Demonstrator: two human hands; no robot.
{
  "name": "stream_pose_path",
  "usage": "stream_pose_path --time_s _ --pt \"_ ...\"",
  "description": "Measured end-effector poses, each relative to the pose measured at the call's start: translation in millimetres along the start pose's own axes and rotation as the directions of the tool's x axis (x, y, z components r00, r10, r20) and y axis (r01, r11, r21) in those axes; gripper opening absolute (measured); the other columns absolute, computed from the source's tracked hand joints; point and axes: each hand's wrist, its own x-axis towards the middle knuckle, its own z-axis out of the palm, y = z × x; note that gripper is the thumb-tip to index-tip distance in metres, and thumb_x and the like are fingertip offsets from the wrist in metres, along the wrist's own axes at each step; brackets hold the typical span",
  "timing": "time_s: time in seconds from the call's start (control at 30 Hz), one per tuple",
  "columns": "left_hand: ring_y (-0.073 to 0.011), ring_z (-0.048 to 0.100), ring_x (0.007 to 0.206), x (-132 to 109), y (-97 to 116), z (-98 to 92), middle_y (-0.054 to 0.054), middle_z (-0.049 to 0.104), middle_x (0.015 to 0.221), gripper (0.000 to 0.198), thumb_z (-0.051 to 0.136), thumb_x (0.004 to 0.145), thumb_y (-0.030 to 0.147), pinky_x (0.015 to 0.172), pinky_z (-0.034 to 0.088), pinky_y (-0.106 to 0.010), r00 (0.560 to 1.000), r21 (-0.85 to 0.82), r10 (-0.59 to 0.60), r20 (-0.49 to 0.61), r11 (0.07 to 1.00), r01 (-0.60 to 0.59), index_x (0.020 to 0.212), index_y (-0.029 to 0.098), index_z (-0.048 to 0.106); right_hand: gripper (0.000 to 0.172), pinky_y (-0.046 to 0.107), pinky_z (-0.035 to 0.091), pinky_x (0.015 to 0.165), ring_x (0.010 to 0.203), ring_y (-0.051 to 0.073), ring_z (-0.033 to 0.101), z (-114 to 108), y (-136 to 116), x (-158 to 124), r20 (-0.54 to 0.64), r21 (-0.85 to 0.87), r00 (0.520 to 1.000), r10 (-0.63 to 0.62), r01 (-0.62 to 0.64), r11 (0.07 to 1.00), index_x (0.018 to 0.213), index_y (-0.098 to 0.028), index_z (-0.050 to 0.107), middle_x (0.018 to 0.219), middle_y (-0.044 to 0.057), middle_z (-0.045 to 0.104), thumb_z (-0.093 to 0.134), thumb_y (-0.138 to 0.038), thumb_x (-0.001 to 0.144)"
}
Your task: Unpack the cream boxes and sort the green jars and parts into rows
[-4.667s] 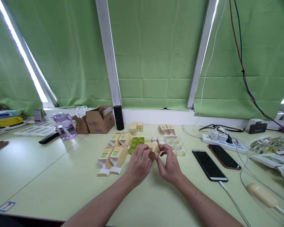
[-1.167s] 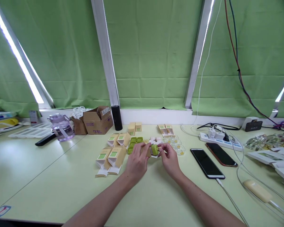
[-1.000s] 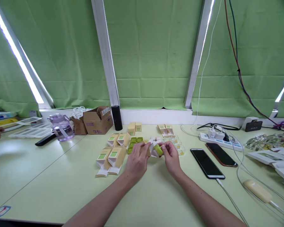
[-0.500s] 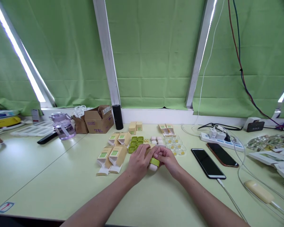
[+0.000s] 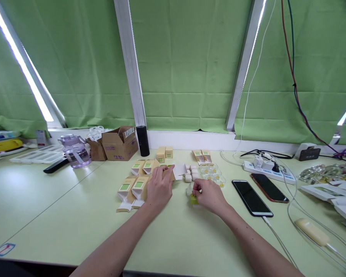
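Note:
My left hand (image 5: pixel 160 188) is closed round a small cream cardboard box whose white flap (image 5: pixel 178 171) sticks out to the right. Low over the table, my right hand (image 5: pixel 210 195) pinches a small green and clear plastic piece (image 5: pixel 193 199), partly covered by the fingers. Left of my left hand lie several cream boxes (image 5: pixel 125 191) with green windows and open white flaps. Several pinkish-white blocks (image 5: pixel 188 177) sit between the hands, farther back. Beside them, a clear tray (image 5: pixel 216 177) has yellow spots in its cups. My left hand hides most of the green pieces behind it.
At the back stand two cream boxes (image 5: pixel 160 154), a black cylinder (image 5: pixel 143 141), an open carton (image 5: pixel 121 144) and a purple jug (image 5: pixel 75 151). To the right lie two phones (image 5: pixel 252 198), a power strip (image 5: pixel 271 171) and white cables. Another person's fingertip shows at the left edge.
My hands have moved apart. My left hand has gone left and back, where it now holds a box; my right stays low with the green piece. The other person's hand has mostly left view.

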Motion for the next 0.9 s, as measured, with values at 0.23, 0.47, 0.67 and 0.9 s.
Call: stream_pose_path --time_s 0.23,0.47,0.67,0.9 --pt "-0.0293 0.055 0.118 -3 3 6.2 -0.01 0.056 0.123 0.062 0.066 0.087 0.017 0.097 0.053 -0.044 0.989 -0.214 -0.151 0.005 0.965 0.149 0.145 0.028 0.051 0.01 0.027 0.036 0.06 0.068 0.018 0.064 -5 0 -1 0.047 0.129 0.997 -0.061 0.054 0.99 0.072 -0.024 0.065 0.074 0.0 0.074 0.067 -0.017 0.08" --pt "-0.0266 0.055 0.123 1 3 7.5 -0.009 0.054 0.129 0.057 0.066 0.09 0.028 0.099 0.054 -0.041 0.932 -0.549 -0.359 0.053 0.769 0.327 0.146 0.03 0.052 0.022 0.034 0.057 0.079 0.09 0.023 0.073 -6 13 13 -0.04 0.756 0.994 -0.098 0.094 0.648 0.087 -0.023 0.065 0.096 0.007 0.078 0.067 -0.045 0.089" --pt "-0.0253 0.054 0.128 6 5 8.2 -0.012 0.058 0.136 0.058 0.068 0.091 0.038 0.095 0.055 -0.034 0.852 -0.793 -0.479 0.209 0.427 0.435 0.145 0.025 0.052 0.027 0.039 0.056 0.09 0.096 0.024 0.073 11 13 17 -0.127 0.702 0.987 -0.098 0.159 0.695 0.094 -0.023 0.068 0.104 0.009 0.077 0.062 -0.049 0.093" --pt "-0.025 0.061 0.126 8 1 14.9 -0.01 0.064 0.136 0.062 0.075 0.087 0.041 0.099 0.055 -0.034 0.768 -0.905 -0.525 0.366 -0.009 0.425 0.142 0.025 0.051 0.022 0.037 0.053 0.089 0.098 0.023 0.072 18 17 17 -0.096 0.599 0.981 -0.17 0.193 0.777 0.095 -0.023 0.067 0.105 0.007 0.077 0.055 -0.041 0.096"
